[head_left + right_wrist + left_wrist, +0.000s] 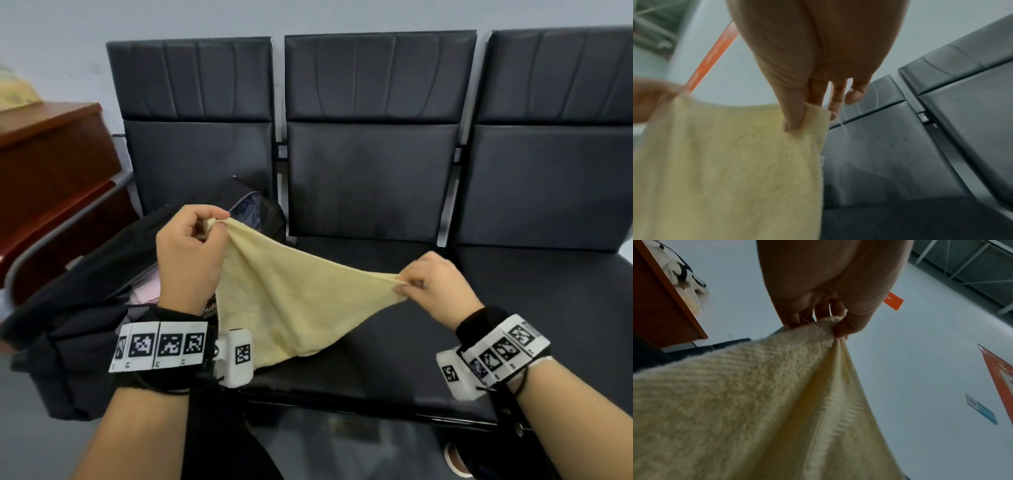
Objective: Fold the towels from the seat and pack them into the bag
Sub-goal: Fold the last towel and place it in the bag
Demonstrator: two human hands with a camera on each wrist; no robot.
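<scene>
A pale yellow towel (287, 301) is stretched in the air between both hands above the middle black seat (394, 359). My left hand (191, 250) pinches one top corner between thumb and fingers, and the left wrist view shows that towel (756, 402) hanging from the left hand (836, 326). My right hand (431, 284) pinches the opposite corner, lower and to the right; in the right wrist view the thumb of that right hand (797, 120) presses on the towel (731, 170). The towel's lower edge droops onto the seat. A black bag (85, 308) lies open on the left seat, with something pink (147, 291) inside.
Three black padded chairs stand in a row against a pale wall; the right seat (548, 301) is bare. A reddish wooden cabinet (51, 178) stands at the far left. A shoe (455, 459) shows on the floor below the seats.
</scene>
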